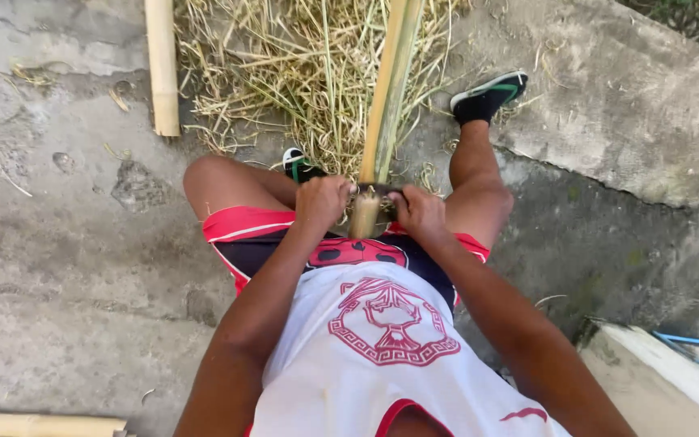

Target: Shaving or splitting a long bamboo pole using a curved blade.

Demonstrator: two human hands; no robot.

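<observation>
A long bamboo pole (pixel 388 89) is lying lengthwise between the person's knees, its near end resting against the lap and its far end running out of the top of the picture. A dark blade (pixel 378 191) is lying crosswise over the pole close to that near end, and the pole's cut end is showing pale and fibrous just below it.

The left hand (pixel 321 202) is closing in a tight fist around the blade's left end, just beside the pole. The right hand (pixel 420 212) is gripping the blade's right end in the same closed way, so the two hands are sitting on either side of the pole with the blade bridging between them.

The person is sitting on the ground in a white sleeveless shirt (pixel 382 356) and red and dark shorts (pixel 244 235), with knees spread wide. A black and green sandal (pixel 489 95) is showing on the right foot, and the other sandal (pixel 297 164) is peeking out beside the left thigh.

A heap of dry bamboo shavings (pixel 285 73) is lying under and around the pole. A second pale pole (pixel 161 65) is lying to the left of the heap, and another piece (pixel 42 425) is resting at the lower left edge on the cracked concrete ground (pixel 58 267).
</observation>
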